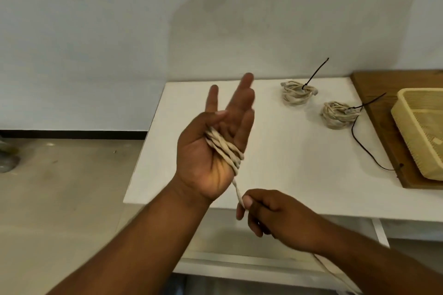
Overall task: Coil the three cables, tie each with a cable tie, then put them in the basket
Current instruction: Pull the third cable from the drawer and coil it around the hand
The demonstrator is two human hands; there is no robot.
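— Where does the cable stand?

— The third cable (225, 148) is wound in several turns across the palm of the left hand (203, 160), held up over the near corner of the table (275, 151). That hand's grip is apart: fingers straight, thumb folded in above the turns. Whether the thumb pins the end I cannot tell. A short taut run drops to the right hand (278, 215), whose grip is clamped on it, thumb against forefinger. More pale slack seems to trail off under the right forearm.

— So which step?

— Coiling, I'd judge, and the last of the three. The far coil (296, 93) and the near coil (335, 116) sit on the table, each cinched with a black tie (316, 72), tails sticking out.

— And next?

— Feed the rest round the palm with even tension, then slip the bundle off without letting it spring loose. It will want a tie. A thin black strand (366, 151) lies on the table just beside the near coil and runs to the wooden board (374, 84). It is likely the spare one, though I can't be sure.

— The basket?

— The basket (405, 108) stands on the board at the right edge, partly cut off. None of the cables is in it; what shows inside is only its own slatted floor. All three have yet to go in.
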